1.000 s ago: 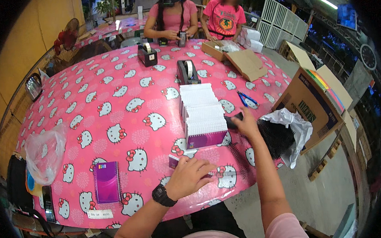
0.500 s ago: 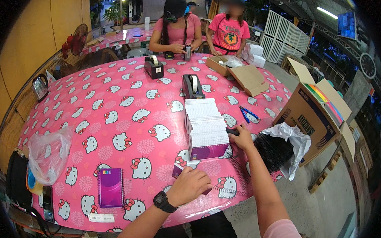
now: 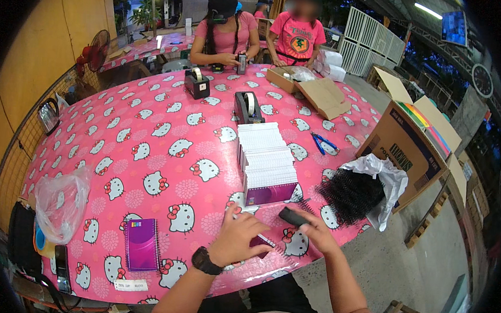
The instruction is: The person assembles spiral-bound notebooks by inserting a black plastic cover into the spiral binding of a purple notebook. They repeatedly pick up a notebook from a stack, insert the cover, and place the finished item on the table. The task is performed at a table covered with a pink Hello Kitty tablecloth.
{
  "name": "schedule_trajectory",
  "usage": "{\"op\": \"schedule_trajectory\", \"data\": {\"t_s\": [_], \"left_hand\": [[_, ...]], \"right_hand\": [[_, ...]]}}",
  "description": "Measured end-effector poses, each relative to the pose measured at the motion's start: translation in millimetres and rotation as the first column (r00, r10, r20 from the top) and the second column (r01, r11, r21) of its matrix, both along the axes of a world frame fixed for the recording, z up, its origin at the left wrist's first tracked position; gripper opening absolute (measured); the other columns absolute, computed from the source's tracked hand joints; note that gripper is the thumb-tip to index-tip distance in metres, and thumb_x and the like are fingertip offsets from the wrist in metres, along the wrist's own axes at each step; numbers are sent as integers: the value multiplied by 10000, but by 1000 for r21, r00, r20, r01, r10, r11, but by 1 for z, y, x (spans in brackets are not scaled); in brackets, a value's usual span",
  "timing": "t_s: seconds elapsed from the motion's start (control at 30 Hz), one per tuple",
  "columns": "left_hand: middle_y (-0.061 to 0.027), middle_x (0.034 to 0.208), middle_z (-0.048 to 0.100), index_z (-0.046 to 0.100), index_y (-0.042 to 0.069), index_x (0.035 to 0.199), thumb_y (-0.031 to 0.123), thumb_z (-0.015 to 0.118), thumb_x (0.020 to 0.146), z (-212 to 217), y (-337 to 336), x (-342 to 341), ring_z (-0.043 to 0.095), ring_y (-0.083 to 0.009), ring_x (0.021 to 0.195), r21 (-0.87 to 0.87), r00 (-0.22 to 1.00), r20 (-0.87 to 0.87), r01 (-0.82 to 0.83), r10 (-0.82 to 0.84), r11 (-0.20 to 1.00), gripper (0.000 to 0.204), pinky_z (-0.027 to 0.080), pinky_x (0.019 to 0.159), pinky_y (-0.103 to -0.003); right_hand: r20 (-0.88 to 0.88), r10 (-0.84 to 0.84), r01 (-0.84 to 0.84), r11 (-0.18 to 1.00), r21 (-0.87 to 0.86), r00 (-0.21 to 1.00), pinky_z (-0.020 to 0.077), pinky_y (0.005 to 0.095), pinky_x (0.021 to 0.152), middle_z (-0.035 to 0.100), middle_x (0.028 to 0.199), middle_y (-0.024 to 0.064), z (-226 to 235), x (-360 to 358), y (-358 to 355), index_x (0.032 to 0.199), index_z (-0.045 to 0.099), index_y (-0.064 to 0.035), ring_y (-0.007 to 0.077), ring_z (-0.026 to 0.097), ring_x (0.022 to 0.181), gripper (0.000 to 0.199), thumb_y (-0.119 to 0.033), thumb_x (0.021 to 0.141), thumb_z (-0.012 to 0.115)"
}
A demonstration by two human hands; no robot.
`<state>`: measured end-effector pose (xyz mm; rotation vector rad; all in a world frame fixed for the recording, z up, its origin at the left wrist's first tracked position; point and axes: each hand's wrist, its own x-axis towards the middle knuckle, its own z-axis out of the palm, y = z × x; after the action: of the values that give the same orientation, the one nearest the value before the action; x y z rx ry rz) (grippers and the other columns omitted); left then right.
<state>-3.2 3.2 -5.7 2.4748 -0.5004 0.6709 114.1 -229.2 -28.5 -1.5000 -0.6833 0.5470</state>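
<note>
My left hand (image 3: pixel 237 238), with a black watch on its wrist, bends over a small purple notebook (image 3: pixel 265 243) near the table's front edge, thumb and fingers at its sides. The hand hides most of that notebook. To its right, my right hand (image 3: pixel 317 231) grips a black, blocky handheld object (image 3: pixel 294 217), its kind not clear. Thin dark spiral coils lie by the notebook. Just beyond my hands stands a long row of white-paged pads (image 3: pixel 266 157) with a purple cover (image 3: pixel 271 194) at the near end.
A purple spiral notebook (image 3: pixel 143 245) lies left, near a plastic bag (image 3: pixel 62 206) and a phone (image 3: pixel 62 268). Black coils (image 3: pixel 350 196) in white wrapping, blue pliers (image 3: pixel 325 143) and a large carton (image 3: pixel 400 156) are right. Tape dispensers (image 3: pixel 248 110) and two people are beyond.
My right hand has drawn back from beside the pad row toward my left hand, bringing the black object. My left hand's fingers have lifted and spread somewhat over the notebook. The view has shifted slightly.
</note>
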Motion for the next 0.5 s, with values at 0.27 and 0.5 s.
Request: {"op": "schedule_trajectory", "data": {"t_s": [0.27, 0.5], "left_hand": [[3, 804, 590, 648, 123, 797, 362, 775, 667, -14, 14, 0, 553, -187, 889, -13, 1000, -27, -16, 16, 1000, 301, 248, 1032, -529], [26, 774, 572, 645, 130, 781, 364, 790, 645, -14, 4, 0, 551, -166, 877, -6, 1000, 9, 12, -12, 1000, 307, 232, 1046, -517]], "right_hand": [[789, 118, 356, 845, -398, 603, 393, 459, 974, 379, 1383, 239, -14, -19, 6, 1110, 637, -83, 419, 439, 1152, 607, -447, 645, 781], [658, -37, 336, 881, -334, 752, 400, 407, 974, 511, 1256, 218, -8, -9, 11, 1088, 644, -60, 349, 499, 1137, 520, -372, 694, 775]]}}
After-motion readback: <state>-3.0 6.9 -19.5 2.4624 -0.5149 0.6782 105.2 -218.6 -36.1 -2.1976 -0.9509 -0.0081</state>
